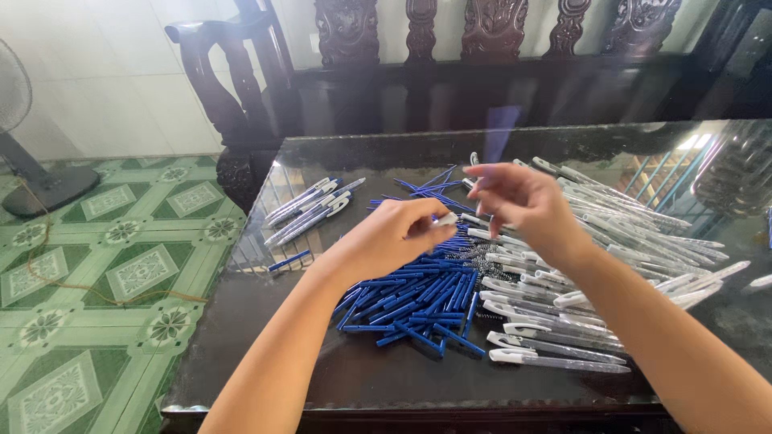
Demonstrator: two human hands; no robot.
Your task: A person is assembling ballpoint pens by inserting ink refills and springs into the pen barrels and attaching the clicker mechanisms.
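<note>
My left hand (pixel 398 233) pinches a white pen part (pixel 447 219) between thumb and fingertips above a heap of blue ink refills (pixel 418 293). My right hand (pixel 519 201) hovers just to its right, fingers curled and pinched near the same part; whether it holds anything I cannot tell. Rows of clear pen barrels with white caps (pixel 547 321) lie under and right of my right forearm. A small group of assembled pens (pixel 310 207) rests at the left on the glass table (pixel 265 337).
A single blue refill (pixel 289 260) lies apart near the table's left side. Dark carved wooden chairs (pixel 241 88) stand behind the table. A standing fan (pixel 24 161) is on the green patterned tile floor (pixel 96 281) at left. More barrels (pixel 635 217) spread toward the far right.
</note>
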